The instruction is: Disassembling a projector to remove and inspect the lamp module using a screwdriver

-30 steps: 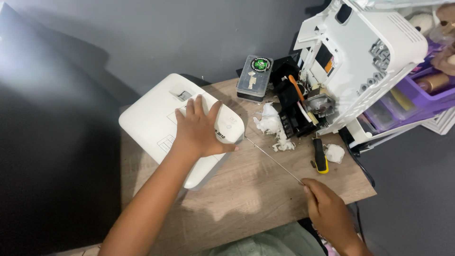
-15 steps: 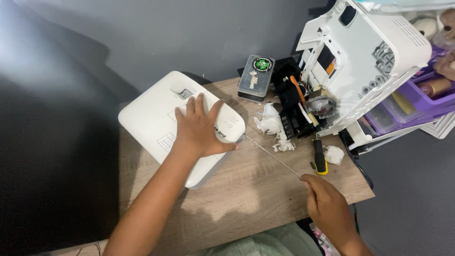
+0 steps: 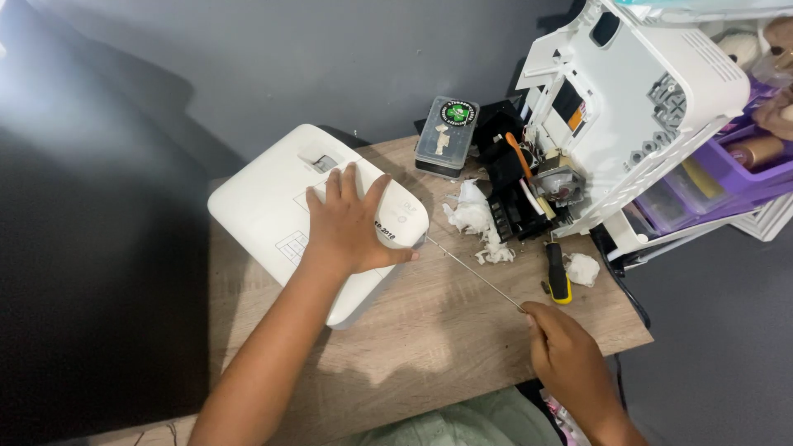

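My left hand (image 3: 351, 225) lies flat, open on white projector (image 3: 310, 215); right hand (image 3: 566, 351) pinches thin rod (image 3: 475, 272), its tip hidden at projector edge.

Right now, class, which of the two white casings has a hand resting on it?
The closed casing lying flat at the table's left, under the left hand. The other casing stands opened at the right, untouched.

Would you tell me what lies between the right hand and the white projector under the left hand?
In the head view, a thin metal rod spans bare wooden table from right hand to white projector.
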